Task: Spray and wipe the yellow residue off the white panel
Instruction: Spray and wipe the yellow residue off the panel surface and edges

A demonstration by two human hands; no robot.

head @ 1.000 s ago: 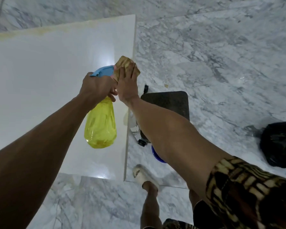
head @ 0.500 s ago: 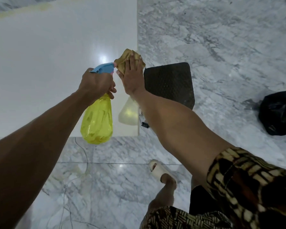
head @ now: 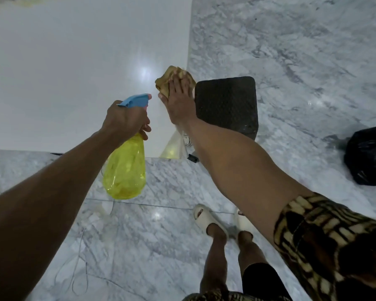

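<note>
Head view, looking down. White panel (head: 74,68) filling the upper left, glossy, with a faint trace of yellow residue (head: 26,3) along its far edge at the top of the frame. Left hand (head: 126,120) wrapped around the neck of a spray bottle (head: 126,166): grip closed on the bottle, yellow translucent body hanging below the fist, blue trigger head (head: 137,101) pointing right toward the cloth. Right hand (head: 179,101) laid flat, fingers extended, pressing a tan cloth (head: 167,80) against the panel near its right edge; grip open, palm down on the cloth, bunched fabric showing beyond the fingertips. Just right of that hand, a dark textured pad (head: 226,103) on the grey marble floor (head: 291,51). Black plastic bag (head: 367,155) at the far right, well apart from the panel. Below, two feet in pale slides (head: 204,216), and a patterned sleeve (head: 330,240) on the right arm.
</note>
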